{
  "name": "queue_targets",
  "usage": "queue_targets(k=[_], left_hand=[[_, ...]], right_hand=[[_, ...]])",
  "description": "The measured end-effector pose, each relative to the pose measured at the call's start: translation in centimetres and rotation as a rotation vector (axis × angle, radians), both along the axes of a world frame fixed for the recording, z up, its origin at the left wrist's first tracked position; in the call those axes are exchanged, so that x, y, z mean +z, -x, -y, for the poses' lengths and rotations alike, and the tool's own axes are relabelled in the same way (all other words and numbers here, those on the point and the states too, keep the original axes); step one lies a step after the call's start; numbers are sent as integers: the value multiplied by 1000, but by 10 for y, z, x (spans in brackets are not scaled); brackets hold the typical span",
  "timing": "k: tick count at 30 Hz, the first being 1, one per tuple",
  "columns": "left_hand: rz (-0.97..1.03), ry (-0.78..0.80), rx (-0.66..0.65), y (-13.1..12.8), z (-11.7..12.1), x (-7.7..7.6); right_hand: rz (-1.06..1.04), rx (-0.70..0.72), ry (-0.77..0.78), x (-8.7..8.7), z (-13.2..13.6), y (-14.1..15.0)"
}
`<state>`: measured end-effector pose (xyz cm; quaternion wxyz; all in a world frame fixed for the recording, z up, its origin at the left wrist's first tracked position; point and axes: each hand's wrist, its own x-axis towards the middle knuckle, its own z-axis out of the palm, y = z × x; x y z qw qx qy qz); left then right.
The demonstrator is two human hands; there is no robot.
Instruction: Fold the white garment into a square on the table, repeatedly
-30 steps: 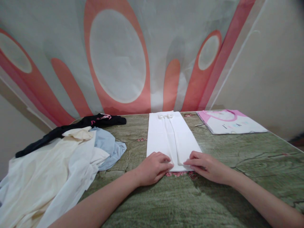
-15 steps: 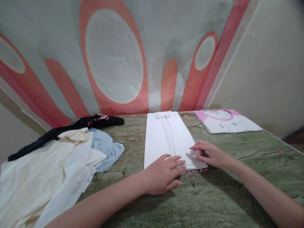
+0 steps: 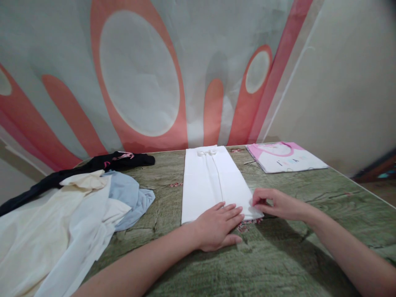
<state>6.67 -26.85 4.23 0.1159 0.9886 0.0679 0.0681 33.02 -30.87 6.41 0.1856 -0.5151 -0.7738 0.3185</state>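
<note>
Head view, your left hand [image 3: 216, 229]: open, flat on white garment [image 3: 201, 181]
Your right hand [image 3: 280, 204]: seemingly pinching its corner

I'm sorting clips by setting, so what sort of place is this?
Probably an indoor room, perhaps at home, set up for handling clothes: a green wood-grain tabletop against a wall with large coral-and-grey shapes bears a neatly folded white garment and a rumpled heap of cream, white and pale blue clothes.

Left of the plain white folded garment [image 3: 202, 181] lie cream [image 3: 40, 231], pale-blue [image 3: 123, 194] and pink-marked black clothes [image 3: 89, 167], right of it a pink-and-white lettered shirt [image 3: 286, 159], all on streaky green wood-grain [image 3: 173, 272]
</note>
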Motion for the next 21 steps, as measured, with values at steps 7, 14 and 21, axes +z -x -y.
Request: queue_targets(k=[7, 14, 21], left_hand=[[177, 70, 183, 0, -19, 7], [103, -184, 143, 0, -40, 8], [60, -328, -46, 3, -39, 15]], right_hand=[[53, -122, -63, -13, 28, 3], [31, -119, -104, -18, 33, 9], [28, -115, -111, -19, 33, 9]])
